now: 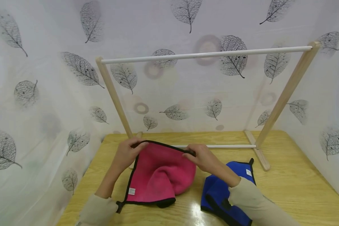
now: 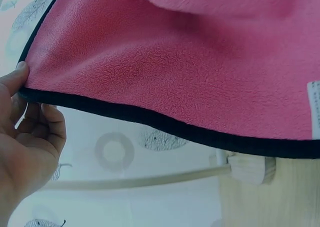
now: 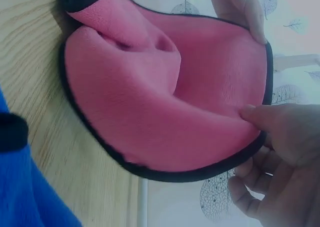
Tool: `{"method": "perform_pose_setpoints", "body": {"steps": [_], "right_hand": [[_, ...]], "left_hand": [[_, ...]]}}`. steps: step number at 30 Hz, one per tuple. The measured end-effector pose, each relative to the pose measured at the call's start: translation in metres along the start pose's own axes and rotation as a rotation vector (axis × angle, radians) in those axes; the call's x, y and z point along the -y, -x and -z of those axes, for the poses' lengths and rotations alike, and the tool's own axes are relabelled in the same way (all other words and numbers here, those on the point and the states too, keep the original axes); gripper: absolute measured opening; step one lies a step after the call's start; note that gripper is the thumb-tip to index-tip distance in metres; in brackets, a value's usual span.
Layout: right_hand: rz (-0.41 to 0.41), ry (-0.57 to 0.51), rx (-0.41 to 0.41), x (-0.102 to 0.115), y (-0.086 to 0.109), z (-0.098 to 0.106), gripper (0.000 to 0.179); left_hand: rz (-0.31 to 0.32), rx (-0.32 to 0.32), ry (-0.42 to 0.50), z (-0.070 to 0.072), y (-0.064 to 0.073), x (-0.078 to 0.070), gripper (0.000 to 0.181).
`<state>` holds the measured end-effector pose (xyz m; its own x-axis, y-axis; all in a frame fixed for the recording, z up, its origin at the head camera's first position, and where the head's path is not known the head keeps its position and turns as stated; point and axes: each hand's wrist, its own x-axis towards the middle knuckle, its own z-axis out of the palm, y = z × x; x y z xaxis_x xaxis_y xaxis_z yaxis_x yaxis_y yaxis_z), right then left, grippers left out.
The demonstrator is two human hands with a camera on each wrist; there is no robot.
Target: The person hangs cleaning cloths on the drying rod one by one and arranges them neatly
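Note:
A pink towel (image 1: 141, 183) with black edging, a white label and a black loop at one corner is raised at its far edge, while its near part sags towards the tabletop. My left hand (image 1: 128, 152) pinches the far left corner between thumb and fingers, also seen in the left wrist view. Farther right along that edge, my right hand (image 1: 202, 158) grips the cloth, its thumb (image 3: 257, 116) on the pink face. Beside my right forearm lies a crumpled blue towel (image 1: 214, 188), also black-edged, partly hidden by the sleeve.
A wooden rack stands behind the towels, with a white top bar (image 1: 206, 55), a white lower bar (image 1: 228, 146) and two slanted posts (image 1: 288, 94). Its feet rest on the wood-grain table (image 1: 293, 175). Leaf-printed sheeting (image 1: 45, 125) surrounds the table at the back and sides.

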<state>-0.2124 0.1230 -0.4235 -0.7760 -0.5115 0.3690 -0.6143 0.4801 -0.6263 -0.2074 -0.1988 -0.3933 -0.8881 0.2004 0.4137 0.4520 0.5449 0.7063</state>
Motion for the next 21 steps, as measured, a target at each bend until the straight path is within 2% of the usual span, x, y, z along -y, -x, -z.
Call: {"method": "perform_pose_setpoints", "body": {"steps": [4,11,21], "right_hand": [[-0.008,0.022,0.002,-0.005,0.004,0.004,0.009],[-0.02,0.072,-0.024,-0.012,0.008,0.012,0.004],[-0.022,0.228,-0.079,-0.014,0.012,0.024,0.004]], "left_hand": [[0.02,-0.019,-0.027,0.009,0.001,0.002,0.015],[0.043,-0.032,-0.017,0.02,0.004,0.004,0.014],[0.066,-0.064,-0.052,0.029,0.008,0.006,0.018]]}}
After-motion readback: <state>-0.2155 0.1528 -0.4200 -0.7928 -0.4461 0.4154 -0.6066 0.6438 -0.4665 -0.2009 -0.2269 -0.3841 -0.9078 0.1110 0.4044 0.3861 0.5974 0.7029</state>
